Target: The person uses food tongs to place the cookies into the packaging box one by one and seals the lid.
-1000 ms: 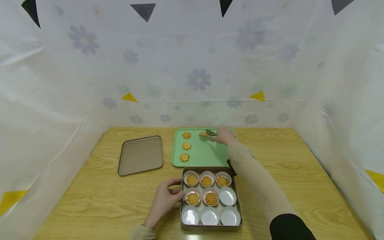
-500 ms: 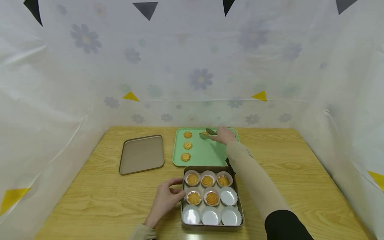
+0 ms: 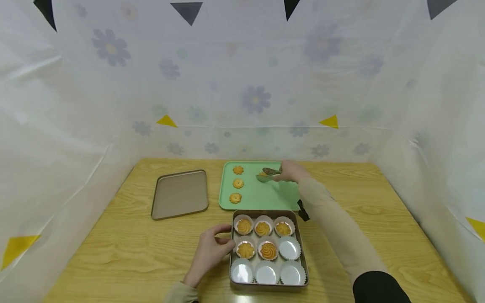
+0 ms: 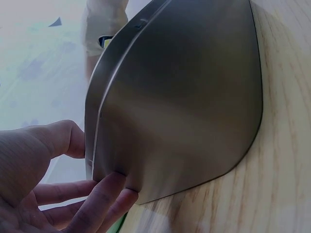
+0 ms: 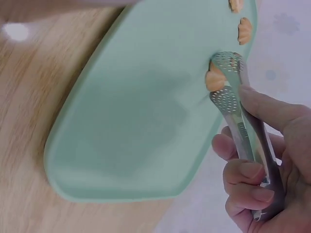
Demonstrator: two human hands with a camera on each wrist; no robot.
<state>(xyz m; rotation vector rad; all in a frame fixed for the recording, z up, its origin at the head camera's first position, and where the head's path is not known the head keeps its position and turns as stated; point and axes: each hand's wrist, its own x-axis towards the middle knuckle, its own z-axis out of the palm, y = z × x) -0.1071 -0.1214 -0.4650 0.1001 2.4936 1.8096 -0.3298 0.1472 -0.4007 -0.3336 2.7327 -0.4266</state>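
My left hand (image 3: 212,250) holds the left side of a deep metal baking pan (image 4: 180,97), thumb at its rim and fingers against the outer wall. Paper cups fill the pan in rows; several hold swirled cookies (image 3: 268,251), while the others, such as the front left cup (image 3: 242,271), are bare. Over the green tray (image 3: 278,198), my right hand (image 3: 292,171) grips metal serving tongs (image 5: 228,100) with perforated ends. Between those ends sits a cookie (image 5: 215,80), partly covered by the upper one. Three more cookies (image 3: 238,183) line the tray's left side.
A flat brown tray (image 3: 179,193) with nothing on it lies to the left on the wooden table (image 3: 113,252). White flowered sheeting (image 3: 255,101) hangs behind and on both sides. The green tray sits just behind the pan.
My right hand, the tongs and the cookie between their ends have shifted slightly right and towards me. My left hand keeps its place on the pan. The head view has shifted a little.
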